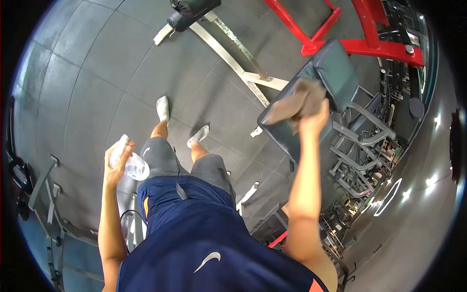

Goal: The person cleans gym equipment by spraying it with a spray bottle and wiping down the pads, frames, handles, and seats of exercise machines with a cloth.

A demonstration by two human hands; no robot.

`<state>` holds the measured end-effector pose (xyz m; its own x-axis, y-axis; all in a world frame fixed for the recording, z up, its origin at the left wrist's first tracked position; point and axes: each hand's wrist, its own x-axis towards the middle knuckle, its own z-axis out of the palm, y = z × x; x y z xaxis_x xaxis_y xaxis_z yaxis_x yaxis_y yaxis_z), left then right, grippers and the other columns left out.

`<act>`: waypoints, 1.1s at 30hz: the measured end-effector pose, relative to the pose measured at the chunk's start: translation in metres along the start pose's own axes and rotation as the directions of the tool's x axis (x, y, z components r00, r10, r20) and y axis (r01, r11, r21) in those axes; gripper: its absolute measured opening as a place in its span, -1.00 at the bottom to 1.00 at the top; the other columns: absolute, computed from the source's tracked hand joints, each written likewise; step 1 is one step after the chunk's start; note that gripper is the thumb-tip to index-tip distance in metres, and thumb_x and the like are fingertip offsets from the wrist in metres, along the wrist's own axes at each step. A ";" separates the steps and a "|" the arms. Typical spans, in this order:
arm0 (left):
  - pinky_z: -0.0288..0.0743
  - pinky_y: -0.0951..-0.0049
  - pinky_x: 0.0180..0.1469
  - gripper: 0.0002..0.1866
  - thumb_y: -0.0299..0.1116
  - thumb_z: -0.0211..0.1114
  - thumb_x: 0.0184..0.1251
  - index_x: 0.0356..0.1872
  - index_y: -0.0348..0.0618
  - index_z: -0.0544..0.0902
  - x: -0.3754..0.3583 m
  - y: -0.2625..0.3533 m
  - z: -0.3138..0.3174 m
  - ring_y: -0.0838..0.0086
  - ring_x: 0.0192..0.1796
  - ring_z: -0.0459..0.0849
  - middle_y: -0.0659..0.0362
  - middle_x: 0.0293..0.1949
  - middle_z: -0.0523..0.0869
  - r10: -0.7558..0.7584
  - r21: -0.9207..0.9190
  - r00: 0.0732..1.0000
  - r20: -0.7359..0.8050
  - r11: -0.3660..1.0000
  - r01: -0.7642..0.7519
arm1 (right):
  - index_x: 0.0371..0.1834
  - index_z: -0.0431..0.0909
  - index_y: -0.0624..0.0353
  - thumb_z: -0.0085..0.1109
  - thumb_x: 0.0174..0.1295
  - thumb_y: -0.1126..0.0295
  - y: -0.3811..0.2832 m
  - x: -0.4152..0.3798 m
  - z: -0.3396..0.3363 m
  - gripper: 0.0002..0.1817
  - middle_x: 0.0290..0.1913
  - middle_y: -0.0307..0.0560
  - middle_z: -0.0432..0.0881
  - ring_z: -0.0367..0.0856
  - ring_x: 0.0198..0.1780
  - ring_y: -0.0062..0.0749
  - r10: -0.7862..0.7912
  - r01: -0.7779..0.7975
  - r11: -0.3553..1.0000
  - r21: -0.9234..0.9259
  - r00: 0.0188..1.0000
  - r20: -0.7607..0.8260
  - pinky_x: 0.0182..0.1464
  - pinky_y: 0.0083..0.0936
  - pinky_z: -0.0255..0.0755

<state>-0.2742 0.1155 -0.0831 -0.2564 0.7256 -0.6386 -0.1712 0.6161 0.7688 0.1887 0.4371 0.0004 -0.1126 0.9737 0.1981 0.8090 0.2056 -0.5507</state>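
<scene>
My left hand (116,158) is wrapped around a clear spray bottle (137,168) with a white spray head, held out beside my left thigh. On the other side, my right hand (315,118) grips a brown cloth (294,104), which is blurred by motion. The cloth overlaps the dark padded seat of a weight bench (279,132), close to where it meets the upright back pad (335,73). My arm is stretched forward over the bench, and the fingers are partly hidden by the cloth.
The bench's pale metal frame (224,53) runs along the dark tiled floor (112,73) to a black roller pad (192,12). A red machine frame (384,47) stands behind the back pad. Grey gym racks (360,141) line the right, and another metal frame (46,194) stands at left.
</scene>
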 end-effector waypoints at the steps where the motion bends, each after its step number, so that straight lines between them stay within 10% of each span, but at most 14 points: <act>1: 0.50 0.49 -0.17 -0.61 -0.15 0.34 0.37 -0.03 -0.32 0.67 0.000 0.001 -0.001 0.58 -0.29 0.57 0.12 -0.18 0.75 -0.014 -0.010 1.000 0.011 1.000 0.014 | 0.08 0.50 0.25 0.05 0.38 0.14 -0.025 0.045 -0.004 -0.59 0.08 0.29 0.58 0.60 0.00 0.35 0.345 -0.296 0.846 -0.444 0.938 0.033 0.01 0.02 0.54; 3: 0.49 0.51 -0.18 -0.61 -0.14 0.31 0.40 -0.05 -0.34 0.67 0.002 -0.003 -0.003 0.60 -0.29 0.56 0.17 -0.22 0.73 -0.026 -0.016 1.000 -0.002 1.000 0.026 | 0.16 0.57 0.11 -0.02 0.41 0.06 0.036 0.115 0.034 -0.56 0.32 0.12 0.47 0.52 0.18 0.29 0.153 0.314 0.431 -0.846 0.898 0.412 0.19 0.04 0.46; 5: 0.49 0.49 -0.18 -0.61 -0.14 0.30 0.40 -0.07 -0.35 0.68 0.004 0.004 -0.007 0.59 -0.29 0.55 0.17 -0.24 0.72 -0.061 0.075 0.998 0.023 0.995 0.059 | 0.09 0.64 0.15 -0.11 0.45 0.03 0.076 0.097 0.069 -0.52 0.46 -0.08 0.35 0.39 0.32 0.25 0.070 0.489 0.326 -0.809 0.841 0.537 0.32 0.11 0.27; 6: 0.47 0.50 -0.19 -0.64 -0.17 0.29 0.40 -0.09 -0.34 0.68 0.007 0.007 -0.010 0.60 -0.30 0.55 0.18 -0.25 0.72 -0.057 0.084 0.998 0.008 0.995 0.056 | 0.01 0.69 0.21 -0.14 0.45 0.03 0.084 0.085 0.083 -0.48 0.41 0.08 0.40 0.33 0.37 0.23 -0.059 0.602 0.231 -0.765 0.793 0.606 0.37 0.16 0.13; 8: 0.43 0.54 -0.22 -0.69 -0.22 0.27 0.41 -0.12 -0.33 0.69 -0.002 0.008 -0.017 0.61 -0.32 0.54 0.20 -0.27 0.71 -0.069 0.099 0.997 -0.025 0.993 0.071 | -0.14 0.71 0.21 -0.09 0.41 0.09 0.026 0.042 0.100 -0.55 -0.01 0.13 0.69 0.56 0.13 0.08 0.268 0.797 0.255 -0.548 0.486 0.832 0.19 0.05 0.31; 10: 0.44 0.52 -0.21 -0.69 -0.22 0.27 0.40 -0.12 -0.32 0.69 0.000 0.004 -0.016 0.60 -0.32 0.54 0.20 -0.26 0.71 -0.074 0.068 0.997 -0.037 0.995 0.076 | -0.34 0.73 0.07 -0.01 0.37 0.05 0.033 -0.034 0.098 -0.60 -0.31 -0.08 0.73 0.65 -0.09 -0.11 -0.032 0.876 0.279 -0.394 0.418 0.908 0.04 -0.01 0.37; 14: 0.48 0.48 -0.17 -0.65 -0.18 0.28 0.40 -0.08 -0.33 0.68 0.003 0.001 -0.008 0.56 -0.30 0.56 0.15 -0.21 0.73 -0.093 0.044 0.994 -0.064 0.994 0.096 | -0.42 0.74 0.00 0.13 0.29 -0.01 0.005 -0.023 0.079 -0.63 -0.39 -0.14 0.71 0.66 -0.23 -0.18 -0.109 0.807 0.563 -0.178 0.286 0.952 -0.07 -0.07 0.43; 15: 0.50 0.46 -0.15 -0.62 -0.16 0.28 0.40 -0.06 -0.33 0.68 0.002 0.001 -0.005 0.55 -0.29 0.58 0.12 -0.18 0.74 -0.100 0.053 0.993 -0.067 0.993 0.104 | -0.43 0.73 -0.02 0.17 0.27 0.02 0.001 0.017 0.076 -0.68 -0.40 -0.15 0.70 0.66 -0.27 -0.18 -0.104 0.866 0.434 -0.249 0.322 0.941 -0.22 -0.15 0.48; 18: 0.49 0.48 -0.14 -0.63 -0.17 0.28 0.42 -0.04 -0.33 0.67 -0.002 0.004 0.011 0.56 -0.27 0.57 0.12 -0.16 0.74 -0.123 0.056 0.990 -0.062 0.990 0.126 | -0.26 0.71 0.03 0.06 0.37 0.04 0.071 0.141 0.048 -0.65 -0.19 0.05 0.65 0.64 -0.27 -0.01 -0.113 0.641 0.471 -0.606 0.725 0.679 -0.19 -0.07 0.56; 21: 0.48 0.49 -0.11 -0.63 -0.16 0.28 0.42 -0.03 -0.32 0.67 -0.003 0.017 0.033 0.56 -0.24 0.57 0.12 -0.14 0.73 -0.136 0.047 0.985 -0.105 0.989 0.142 | -0.20 0.69 0.13 0.03 0.40 0.01 0.118 0.166 0.047 -0.59 0.02 0.17 0.52 0.65 -0.11 0.14 -0.047 0.421 0.533 -0.734 0.881 0.471 -0.05 0.01 0.55; 27: 0.49 0.49 -0.14 -0.67 -0.22 0.30 0.38 -0.06 -0.30 0.69 -0.021 0.046 0.102 0.58 -0.26 0.58 0.15 -0.19 0.76 -0.118 -0.052 0.933 -0.340 0.993 0.107 | -0.01 0.67 0.13 0.06 0.36 0.04 0.084 0.182 0.055 -0.58 0.00 0.24 0.57 0.67 -0.08 0.19 0.236 0.466 0.692 -0.551 0.576 0.783 0.01 0.01 0.53; 30: 0.47 0.50 -0.17 -0.63 -0.14 0.30 0.37 -0.06 -0.29 0.69 -0.027 0.053 0.129 0.58 -0.25 0.60 0.15 -0.19 0.74 -0.088 -0.013 0.953 -0.289 0.996 0.088 | -0.16 0.63 0.20 -0.02 0.44 0.09 0.116 0.192 0.054 -0.62 -0.12 0.27 0.58 0.68 -0.20 0.23 0.045 0.467 0.605 -0.645 0.789 0.613 -0.07 0.02 0.55; 33: 0.41 0.57 -0.29 -0.67 -0.19 0.32 0.33 -0.11 -0.28 0.72 -0.028 0.082 0.160 0.64 -0.33 0.58 0.22 -0.31 0.73 -0.035 -0.057 0.926 -0.376 0.998 0.014 | -0.13 0.67 0.18 -0.07 0.43 -0.01 0.061 0.163 0.056 -0.52 -0.09 0.31 0.68 0.65 0.00 0.23 0.127 0.494 0.784 -0.378 0.467 0.875 0.07 0.04 0.49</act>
<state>-0.1286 0.1945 -0.0073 -0.5889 0.5356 -0.6053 -0.2284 0.6080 0.7603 0.1876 0.6134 -0.0464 -0.4545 0.5672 -0.6868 0.7961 0.6045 -0.0276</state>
